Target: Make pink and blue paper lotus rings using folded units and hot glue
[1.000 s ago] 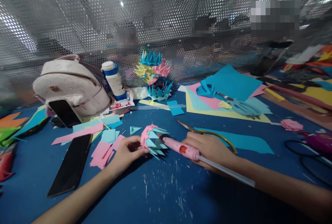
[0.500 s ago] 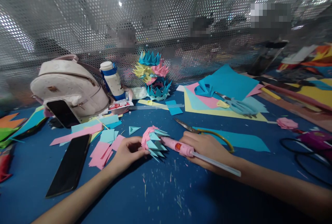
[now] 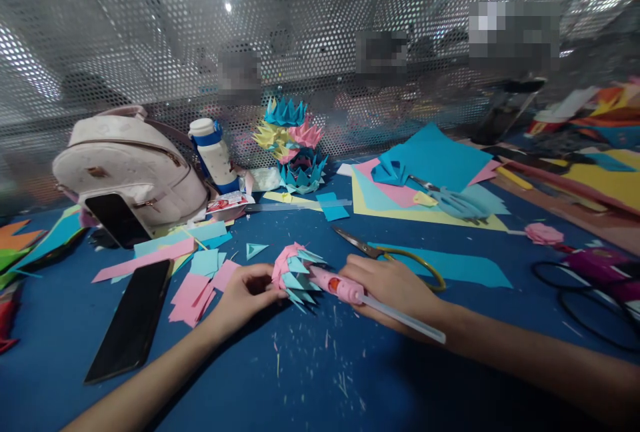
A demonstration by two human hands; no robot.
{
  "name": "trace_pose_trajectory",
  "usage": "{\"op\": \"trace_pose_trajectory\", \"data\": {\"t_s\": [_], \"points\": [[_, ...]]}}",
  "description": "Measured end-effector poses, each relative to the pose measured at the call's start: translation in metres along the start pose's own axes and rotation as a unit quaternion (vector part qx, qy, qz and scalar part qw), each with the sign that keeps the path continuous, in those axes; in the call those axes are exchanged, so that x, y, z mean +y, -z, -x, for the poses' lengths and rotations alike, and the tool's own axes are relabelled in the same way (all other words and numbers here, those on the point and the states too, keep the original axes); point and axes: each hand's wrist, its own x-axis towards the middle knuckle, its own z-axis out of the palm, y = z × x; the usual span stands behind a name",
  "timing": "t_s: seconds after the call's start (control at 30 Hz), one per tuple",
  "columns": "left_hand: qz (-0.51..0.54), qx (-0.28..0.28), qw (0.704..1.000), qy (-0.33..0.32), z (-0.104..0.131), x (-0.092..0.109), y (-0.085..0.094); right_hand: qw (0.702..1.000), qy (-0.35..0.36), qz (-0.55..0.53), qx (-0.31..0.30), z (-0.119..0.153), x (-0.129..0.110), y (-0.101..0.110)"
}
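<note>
My left hand [image 3: 255, 289] is closed on the left side of a folded-paper ring [image 3: 295, 275], pink on one side with light blue points fanning out to the right. My right hand [image 3: 387, 285] grips a pink hot glue gun [image 3: 340, 287], with a clear glue stick [image 3: 405, 319] poking out of its back end. The gun's front end is at the blue points, and its tip is hidden among them. Just beyond my right hand lie scissors with yellow handles [image 3: 410, 265] on a blue paper strip [image 3: 460, 267]. A small light blue folded triangle [image 3: 257, 251] lies behind the ring.
Pink paper pieces [image 3: 193, 299] and a black phone [image 3: 130, 322] lie left. Behind stand a white backpack [image 3: 130, 165], a bottle [image 3: 216, 159] and a stacked paper sculpture [image 3: 295, 142]. Right are coloured sheets [image 3: 440, 152], light blue scissors [image 3: 455, 204] and a black cable [image 3: 565, 305].
My right hand and the glue gun have moved slightly left, bringing the gun's front end closer in among the ring's points. My left hand holds the ring in nearly the same place.
</note>
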Motion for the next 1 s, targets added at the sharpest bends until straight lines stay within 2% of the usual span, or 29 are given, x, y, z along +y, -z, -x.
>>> {"op": "trace_pose_trajectory", "data": {"t_s": [0.17, 0.5, 0.67, 0.8, 1.0], "points": [[0.003, -0.004, 1.000, -0.010, 0.000, 0.001, -0.001, 1.000, -0.015, 0.011, 0.017, 0.000, -0.001, 0.002], [0.012, 0.004, 1.000, -0.014, -0.001, 0.001, -0.001, 0.999, 0.013, 0.005, 0.047, 0.005, 0.005, 0.002], [0.012, 0.006, 1.000, -0.012, -0.001, 0.001, -0.002, 0.999, 0.014, 0.014, 0.030, 0.007, 0.008, -0.002], [0.015, 0.006, 1.000, -0.013, -0.001, 0.000, -0.001, 0.999, 0.027, 0.015, 0.040, 0.008, 0.010, -0.006], [0.021, 0.004, 1.000, -0.012, -0.001, -0.001, 0.000, 1.000, 0.007, 0.011, 0.014, 0.004, 0.012, 0.001]]}}
